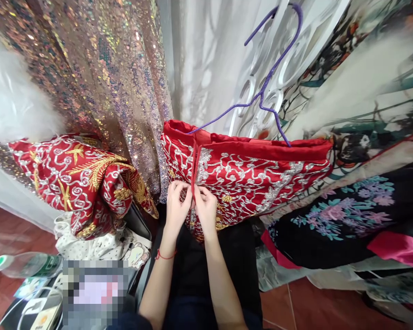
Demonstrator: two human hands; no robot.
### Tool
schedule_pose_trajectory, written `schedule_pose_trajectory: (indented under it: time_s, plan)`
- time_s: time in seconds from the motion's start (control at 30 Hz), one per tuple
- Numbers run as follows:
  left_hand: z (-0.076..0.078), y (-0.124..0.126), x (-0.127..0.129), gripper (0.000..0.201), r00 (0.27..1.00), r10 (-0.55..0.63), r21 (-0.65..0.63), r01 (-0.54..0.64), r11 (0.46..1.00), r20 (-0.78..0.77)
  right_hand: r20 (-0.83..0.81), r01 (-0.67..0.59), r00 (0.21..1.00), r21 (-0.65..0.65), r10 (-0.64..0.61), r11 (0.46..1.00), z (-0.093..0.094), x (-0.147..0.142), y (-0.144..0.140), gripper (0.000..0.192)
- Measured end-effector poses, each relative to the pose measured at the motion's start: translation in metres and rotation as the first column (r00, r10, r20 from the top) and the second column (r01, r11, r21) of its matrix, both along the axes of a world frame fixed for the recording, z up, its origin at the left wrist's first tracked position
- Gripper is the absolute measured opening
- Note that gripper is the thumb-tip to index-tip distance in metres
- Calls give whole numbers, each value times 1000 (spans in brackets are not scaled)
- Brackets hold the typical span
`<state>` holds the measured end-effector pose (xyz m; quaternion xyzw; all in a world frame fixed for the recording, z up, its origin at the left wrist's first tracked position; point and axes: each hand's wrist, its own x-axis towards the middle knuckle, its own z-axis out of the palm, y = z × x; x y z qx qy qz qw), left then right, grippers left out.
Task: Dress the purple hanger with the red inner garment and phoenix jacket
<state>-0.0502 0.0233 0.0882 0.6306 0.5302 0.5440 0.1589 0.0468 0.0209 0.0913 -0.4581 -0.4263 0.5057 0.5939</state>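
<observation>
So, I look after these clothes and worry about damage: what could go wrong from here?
The red fabric garment with silver embroidery might slip off the thin purple hanger if the left hand and right hand tug the slit they pinch. Pulling could also strain the slit's edge.

From a single head-worn camera, we look forward and down along the wearer's bare forearms [223, 282], which rise from the bottom edge to the left hand [178, 199] and right hand [206, 206] near mid-frame. We face a red embroidered garment [248, 176] close in front (near enough to make out its silver stitching), with the dark-clad lap [246, 261] below. Our view runs wide, from a plastic bottle [30, 265] at far left to a black floral garment [330, 224] at right, and down to tiled floor [320, 302].
</observation>
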Motion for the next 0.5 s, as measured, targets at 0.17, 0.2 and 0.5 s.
schedule_pose_trajectory:
  time_s: [0.17, 0.2, 0.5]
  plan:
    - [10, -8, -1, 13, 983, -45, -27, 41, 999, -176, -205, -100, 975, -66, 85, 993, 3, 2, 8, 37]
    - [10, -9, -3, 13, 975, -42, -19, 38, 999, -219, -230, -95, 970, -92, 72, 991, 4, 2, 9, 36]
    - [-11, -5, -23, 6, 984, -51, -49, 43, 998, -172, -182, 50, 982, -15, -52, 999, 3, -5, 3, 26]
